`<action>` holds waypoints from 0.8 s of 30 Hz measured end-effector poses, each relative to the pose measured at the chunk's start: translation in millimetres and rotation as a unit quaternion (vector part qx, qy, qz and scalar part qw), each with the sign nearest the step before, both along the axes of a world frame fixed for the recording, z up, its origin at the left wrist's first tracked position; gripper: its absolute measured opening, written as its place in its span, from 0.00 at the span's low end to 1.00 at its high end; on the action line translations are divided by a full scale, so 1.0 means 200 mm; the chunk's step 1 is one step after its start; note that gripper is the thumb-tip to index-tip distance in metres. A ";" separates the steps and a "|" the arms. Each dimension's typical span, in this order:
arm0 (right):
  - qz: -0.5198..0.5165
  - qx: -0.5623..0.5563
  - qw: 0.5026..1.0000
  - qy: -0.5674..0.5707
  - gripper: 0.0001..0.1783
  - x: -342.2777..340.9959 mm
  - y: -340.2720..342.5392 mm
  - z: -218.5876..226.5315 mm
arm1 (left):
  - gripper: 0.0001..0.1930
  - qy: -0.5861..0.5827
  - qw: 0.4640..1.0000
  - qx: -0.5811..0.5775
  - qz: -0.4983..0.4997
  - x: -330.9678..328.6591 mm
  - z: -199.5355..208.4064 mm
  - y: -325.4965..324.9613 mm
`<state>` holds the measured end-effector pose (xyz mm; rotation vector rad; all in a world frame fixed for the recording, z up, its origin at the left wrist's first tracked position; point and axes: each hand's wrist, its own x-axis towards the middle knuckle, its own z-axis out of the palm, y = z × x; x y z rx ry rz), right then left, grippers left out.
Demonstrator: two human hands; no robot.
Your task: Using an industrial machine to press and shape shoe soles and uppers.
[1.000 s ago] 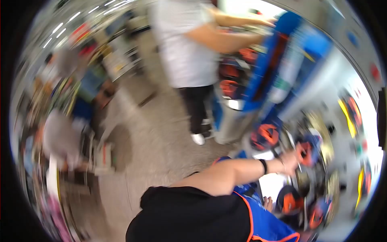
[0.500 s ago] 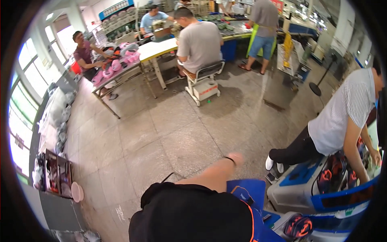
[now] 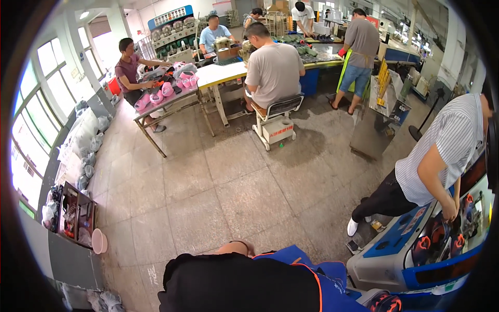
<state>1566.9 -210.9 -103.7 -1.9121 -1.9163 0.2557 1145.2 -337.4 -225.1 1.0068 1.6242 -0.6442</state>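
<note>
My left hand (image 3: pixel 249 248) shows only in a small part beyond the black sleeve (image 3: pixel 228 283), with a dark band at the wrist. Its fingers are hidden behind the sleeve and the blue apron with orange edging (image 3: pixel 332 281); whether it holds anything does not show. The hand is nearest to the upper edge of this apron. My right hand is outside the picture. A dark shoe with orange marks (image 3: pixel 383 302) sits at the lower edge, right of the apron.
A co-worker in a striped shirt (image 3: pixel 442 151) bends over a blue-and-grey machine (image 3: pixel 384 260) holding dark-orange shoes. Ahead, people work at tables; pink shoe pieces (image 3: pixel 167 89) lie on one. A wheeled chair (image 3: pixel 278 112), a pink basin (image 3: pixel 99 241) and wrapped bags (image 3: pixel 78 145) stand around.
My left forearm, stretched out to the right before, has drawn back toward my body and is now mostly covered. The view has tilted up; the striped-shirt co-worker's hands have come together over the machine.
</note>
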 end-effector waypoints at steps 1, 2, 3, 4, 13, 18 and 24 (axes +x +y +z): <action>0.002 0.001 1.000 0.000 0.24 -0.01 0.00 0.00 | 0.19 -0.087 0.996 0.027 -0.022 0.01 0.03 0.06; 0.004 0.001 1.000 0.000 0.24 -0.01 0.01 0.00 | 0.14 -0.034 0.991 0.125 -0.013 0.08 0.06 0.16; 0.007 0.002 1.000 0.001 0.23 -0.02 0.01 0.00 | 0.12 -0.066 0.975 0.205 -0.047 0.11 0.09 0.30; 0.008 0.000 1.000 -0.001 0.23 -0.02 0.02 0.00 | 0.11 0.017 0.960 0.277 0.046 0.14 0.13 0.39; 0.018 0.008 1.000 0.009 0.18 -0.08 0.07 0.03 | 0.14 0.003 0.925 0.343 0.164 0.17 0.12 0.70; 0.007 0.012 1.000 0.015 0.16 -0.08 0.08 0.04 | 0.20 0.004 0.978 0.201 -0.051 0.18 -0.01 0.56; 0.007 0.024 1.000 0.007 0.14 -0.07 0.10 0.06 | 0.17 0.026 0.968 0.244 0.054 0.02 0.00 0.53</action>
